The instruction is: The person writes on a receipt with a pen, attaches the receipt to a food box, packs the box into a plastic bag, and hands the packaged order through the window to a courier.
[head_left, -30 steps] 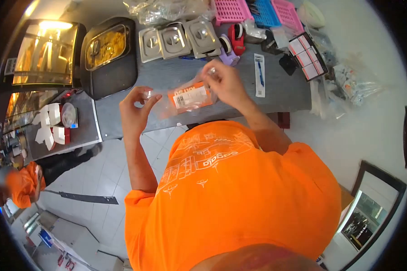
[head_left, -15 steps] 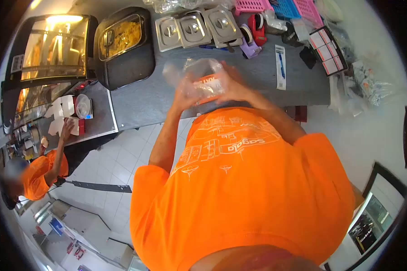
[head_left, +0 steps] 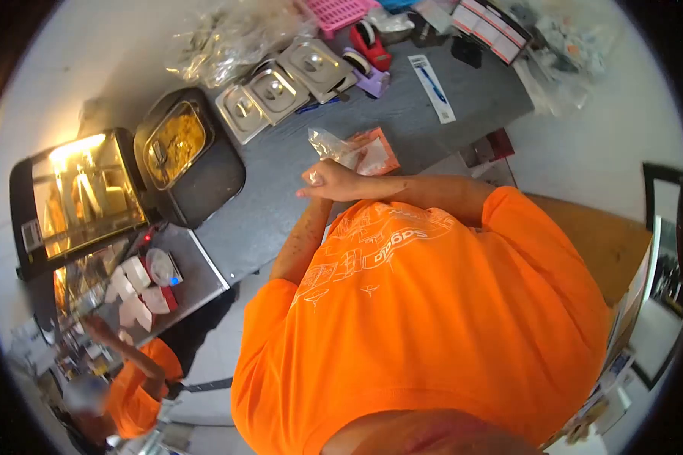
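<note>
An orange packet with a white label, in clear plastic, is at the counter's front edge. My right hand lies left of the packet with its fingers closed; a bit of clear plastic shows at its thumb. My right forearm crosses over my left wrist. Only a little of my left hand shows beside the packet, under the plastic. Its fingers are mostly hidden, so its grip cannot be made out.
Steel lids, tape dispensers and a packaged blue pen lie on the counter. To the left are a black food tray, a lit warmer and open boxes. A co-worker stands at lower left.
My right hand has moved left across my left wrist, leaving the packet in view to its right. The view has turned and shifted. The co-worker's arm now reaches toward the area beyond the boxes.
</note>
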A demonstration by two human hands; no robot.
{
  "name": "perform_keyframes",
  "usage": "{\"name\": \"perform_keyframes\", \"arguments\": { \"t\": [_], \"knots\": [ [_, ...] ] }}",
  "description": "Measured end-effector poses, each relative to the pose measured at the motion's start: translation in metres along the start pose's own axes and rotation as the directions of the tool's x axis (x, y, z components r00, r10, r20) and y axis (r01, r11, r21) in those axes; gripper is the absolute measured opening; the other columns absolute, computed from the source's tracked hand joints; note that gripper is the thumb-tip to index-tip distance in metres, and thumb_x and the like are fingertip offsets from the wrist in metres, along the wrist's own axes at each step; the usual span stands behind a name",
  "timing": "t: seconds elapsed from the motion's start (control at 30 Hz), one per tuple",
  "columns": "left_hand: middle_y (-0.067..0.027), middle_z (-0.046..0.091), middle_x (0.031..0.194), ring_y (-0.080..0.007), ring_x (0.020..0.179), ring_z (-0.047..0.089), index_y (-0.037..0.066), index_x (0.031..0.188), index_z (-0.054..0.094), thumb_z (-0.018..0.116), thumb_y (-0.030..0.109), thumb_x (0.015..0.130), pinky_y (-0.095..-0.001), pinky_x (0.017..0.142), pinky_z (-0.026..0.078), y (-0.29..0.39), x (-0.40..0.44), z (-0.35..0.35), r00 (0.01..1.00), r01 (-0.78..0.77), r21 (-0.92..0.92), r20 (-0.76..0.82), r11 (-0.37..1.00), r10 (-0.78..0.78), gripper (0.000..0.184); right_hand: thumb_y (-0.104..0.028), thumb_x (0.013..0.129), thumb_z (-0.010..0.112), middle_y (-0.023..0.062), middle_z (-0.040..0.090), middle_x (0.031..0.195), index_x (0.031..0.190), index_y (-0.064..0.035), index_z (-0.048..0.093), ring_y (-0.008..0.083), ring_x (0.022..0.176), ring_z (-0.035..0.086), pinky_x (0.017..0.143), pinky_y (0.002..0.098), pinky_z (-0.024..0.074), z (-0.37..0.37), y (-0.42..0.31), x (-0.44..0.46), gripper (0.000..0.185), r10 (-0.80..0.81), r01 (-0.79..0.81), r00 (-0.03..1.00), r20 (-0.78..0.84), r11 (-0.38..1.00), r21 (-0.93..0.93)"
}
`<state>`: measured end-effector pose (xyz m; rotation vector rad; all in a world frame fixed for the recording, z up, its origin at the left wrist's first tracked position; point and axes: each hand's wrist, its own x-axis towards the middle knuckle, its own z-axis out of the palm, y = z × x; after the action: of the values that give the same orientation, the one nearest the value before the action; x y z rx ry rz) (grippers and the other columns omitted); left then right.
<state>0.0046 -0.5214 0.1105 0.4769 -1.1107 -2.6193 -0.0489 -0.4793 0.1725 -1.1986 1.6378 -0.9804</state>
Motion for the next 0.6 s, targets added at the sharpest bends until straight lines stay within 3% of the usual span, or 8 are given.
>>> {"name": "perform_keyframes", "arguments": {
  "t": [0.1,0.17,0.23,0.33,0.4,0.53,0.57,0.6],
  "knots": [
    [-0.013,0.042,0.14,-0.0277,0.131,0.037,0.001,0.138,0.038,0.051,0.041,0.091,-0.0407,0.11,0.028,0.016,-0.004,0.037,0.974,-0.077,0.095,-0.204,0.992,0.095,0.063,-0.025,0.073,0.078,0.0116,0.059,0.093,0.108,-0.0029,0.057,0.0285,0.098,0.057,0.089,0.0354,0.0436,-0.042,-0.045,-0.044,0.047,-0.28,0.279,0.959,0.032,0.96,0.036],
    [-0.0124,0.045,0.137,-0.0263,0.128,0.041,0.001,0.137,0.04,0.047,0.04,0.094,-0.0402,0.108,0.03,0.039,0.005,0.06,0.952,-0.094,0.113,-0.28,0.989,0.122,0.058,-0.018,0.071,0.076,0.0114,0.058,0.103,0.113,-0.0057,0.055,0.031,0.104,0.056,0.093,0.0391,0.0421,-0.076,-0.061,-0.081,0.049,-0.491,0.433,0.829,-0.269,0.867,-0.249],
    [-0.0118,0.047,0.135,-0.0248,0.124,0.044,0.001,0.135,0.042,0.044,0.039,0.097,-0.0398,0.107,0.033,0.069,0.011,0.084,0.964,-0.05,0.104,-0.255,0.993,0.076,0.054,-0.014,0.073,0.073,0.0113,0.055,0.118,0.119,-0.0092,0.053,0.0325,0.112,0.054,0.097,0.0435,0.0401,-0.107,-0.042,-0.116,0.051,-0.61,0.332,0.669,-0.425,0.757,-0.563],
    [-0.011,0.05,0.131,-0.0238,0.121,0.048,0.003,0.133,0.045,0.041,0.039,0.099,-0.0391,0.104,0.036,0.114,0.015,0.118,0.983,0.042,0.068,-0.182,0.997,-0.029,0.05,-0.025,0.071,0.077,0.0091,0.05,0.129,0.124,-0.0145,0.051,0.028,0.125,0.046,0.103,0.0428,0.0366,-0.147,-0.013,-0.151,0.06,-0.646,0.203,0.733,-0.213,0.507,-0.838],
    [-0.0105,0.053,0.129,-0.0236,0.119,0.05,0.004,0.132,0.046,0.039,0.04,0.099,-0.0387,0.103,0.038,0.129,0.023,0.132,0.985,0.111,0.051,-0.136,0.993,-0.103,0.049,-0.025,0.071,0.078,0.0079,0.048,0.132,0.127,-0.0216,0.048,0.0269,0.125,0.045,0.105,0.0422,0.0354,-0.162,0.017,-0.148,0.064,-0.807,0.225,0.567,-0.164,0.343,-0.912],
    [-0.009,0.058,0.116,-0.024,0.11,0.054,0.012,0.118,0.051,0.04,0.03,0.101,-0.0411,0.095,0.043,0.147,0.042,0.157,0.917,0.371,-0.225,-0.064,0.901,-0.394,0.027,-0.021,0.069,0.08,0.0091,0.048,0.131,0.128,-0.0267,0.048,0.0293,0.126,0.045,0.106,0.0461,0.0346,-0.193,0.007,-0.104,0.067,-0.916,0.452,0.226,-0.332,0.401,-0.797],
    [-0.011,0.059,0.113,-0.0257,0.106,0.055,0.009,0.115,0.053,0.04,0.024,0.1,-0.0412,0.093,0.043,0.147,0.054,0.145,0.997,0.071,0.473,-0.056,0.878,-0.05,0.024,-0.028,0.071,0.08,0.0093,0.048,0.132,0.131,-0.0251,0.046,0.0308,0.126,0.044,0.106,0.0486,0.0338,-0.194,0.016,-0.093,0.069,-0.81,0.572,0.292,-0.509,0.575,-0.585],
    [-0.0129,0.059,0.111,-0.0274,0.103,0.056,0.007,0.112,0.055,0.041,0.017,0.098,-0.0412,0.091,0.043,0.149,0.064,0.135,0.962,-0.238,0.91,0.173,0.338,0.211,0.022,-0.033,0.074,0.077,0.0104,0.049,0.132,0.133,-0.022,0.045,0.0296,0.124,0.046,0.105,0.0486,0.0347,-0.189,0.022,-0.089,0.068,-0.622,0.596,0.503,-0.6,0.753,-0.28]
  ]
}}
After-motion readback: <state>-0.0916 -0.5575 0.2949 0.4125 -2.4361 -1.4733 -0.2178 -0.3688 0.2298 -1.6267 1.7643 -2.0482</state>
